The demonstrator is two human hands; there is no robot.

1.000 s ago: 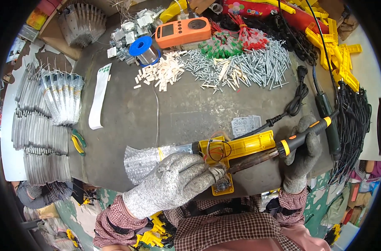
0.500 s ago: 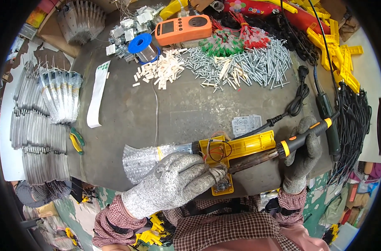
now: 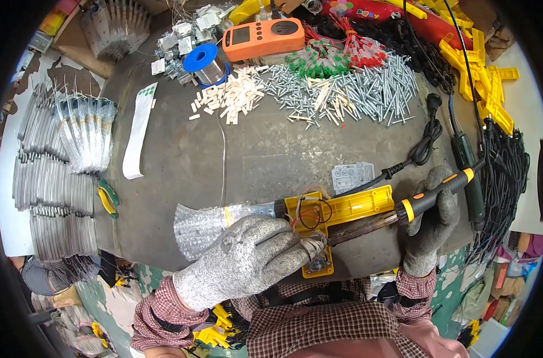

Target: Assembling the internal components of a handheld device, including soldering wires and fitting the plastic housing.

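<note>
Head view: yellow housing lies open side up at near edge of bench, red and black wires looped in its middle. Left hand, gray glove, at the housing's near-left part, fingers curled in, fingertips bunched over the short near arm; can't tell what, if anything, they pinch. Right hand, same glove, right of the housing, closed around handle of soldering iron; iron slants down-left along the housing's near side, tip just beside left fingertips, contact unclear. Clear-wrapped bundle left of the housing, partly under left hand. Gray printed sheet just beyond the housing; black cable beyond and right. Farther beyond: screws, cream pieces, blue solder spool, orange meter. Green-yellow cutters well left of the housing.
</note>
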